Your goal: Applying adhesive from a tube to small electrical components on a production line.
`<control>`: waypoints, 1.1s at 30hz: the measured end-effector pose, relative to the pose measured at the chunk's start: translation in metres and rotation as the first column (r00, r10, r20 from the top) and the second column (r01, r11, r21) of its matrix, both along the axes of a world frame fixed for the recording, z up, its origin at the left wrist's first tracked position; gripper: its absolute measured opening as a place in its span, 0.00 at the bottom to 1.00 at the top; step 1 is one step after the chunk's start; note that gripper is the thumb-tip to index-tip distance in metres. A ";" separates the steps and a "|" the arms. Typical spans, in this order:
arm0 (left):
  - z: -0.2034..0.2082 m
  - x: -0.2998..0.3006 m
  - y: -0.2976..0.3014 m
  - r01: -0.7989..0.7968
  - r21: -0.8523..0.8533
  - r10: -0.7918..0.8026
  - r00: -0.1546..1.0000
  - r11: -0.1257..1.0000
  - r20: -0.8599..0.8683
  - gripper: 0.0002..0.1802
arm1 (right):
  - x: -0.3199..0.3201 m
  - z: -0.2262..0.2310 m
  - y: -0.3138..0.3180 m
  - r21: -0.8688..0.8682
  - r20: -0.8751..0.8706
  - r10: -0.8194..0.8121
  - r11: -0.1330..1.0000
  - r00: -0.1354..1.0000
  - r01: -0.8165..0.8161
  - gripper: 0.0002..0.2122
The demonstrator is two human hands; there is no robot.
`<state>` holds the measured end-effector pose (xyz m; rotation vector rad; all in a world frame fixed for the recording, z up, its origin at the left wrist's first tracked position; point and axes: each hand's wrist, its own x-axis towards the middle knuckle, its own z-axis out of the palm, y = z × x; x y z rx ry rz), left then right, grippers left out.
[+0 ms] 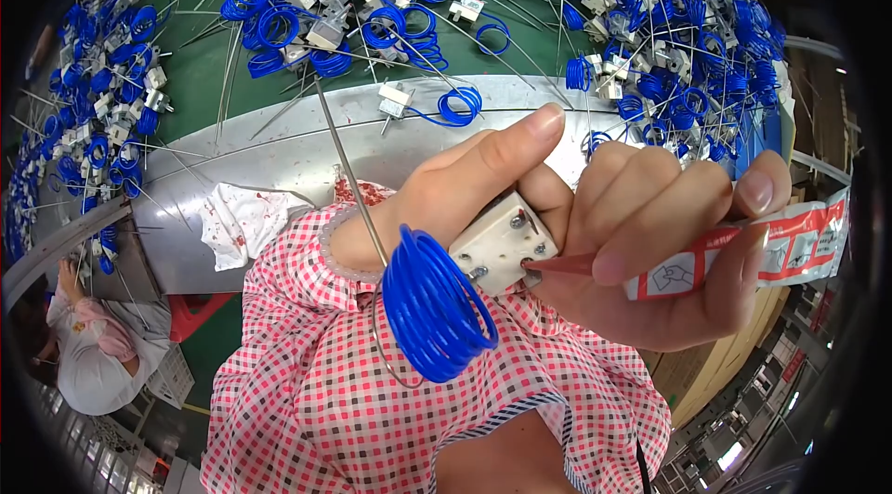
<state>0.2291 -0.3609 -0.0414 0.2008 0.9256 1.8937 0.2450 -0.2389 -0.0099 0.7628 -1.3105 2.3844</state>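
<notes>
My left hand is closed around a capillary thermostat, its thumb stretched out along the top. The thermostat's white block faces up, showing screws and small holes. From it hangs a blue coil of tubing, and a thin metal probe rod slants up beside my left wrist. My right hand grips a soft red-and-white squeeze tube. The tube's red pointed nozzle touches or nearly touches the lower right of the block's face, near a hole.
Ahead, several similar thermostats pile on the green belt; more heap at right and left. One thermostat lies at the metal table's edge. A red-stained white cloth rests left. Another person sits far left.
</notes>
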 end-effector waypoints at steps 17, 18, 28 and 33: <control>-0.008 -0.022 0.034 -0.143 -0.218 0.138 0.990 0.965 -0.039 0.39 | -0.008 0.007 0.030 -0.531 -0.025 -0.586 0.694 0.810 0.486 0.14; -0.022 -0.034 0.039 -0.235 -0.042 0.234 0.972 0.971 -0.022 0.36 | -0.002 0.006 0.049 -0.536 -0.003 -0.693 0.610 0.721 0.583 0.15; 0.043 -0.221 0.201 -0.673 0.717 0.870 -0.231 0.180 -0.436 0.15 | 0.067 -0.013 0.180 -0.531 0.431 -0.895 -0.144 0.119 0.835 0.07; 0.018 -0.237 0.372 -0.896 0.328 -0.377 -0.427 0.300 -0.822 0.10 | 0.080 -0.032 0.187 -0.548 0.363 -0.913 -0.047 0.187 0.835 0.07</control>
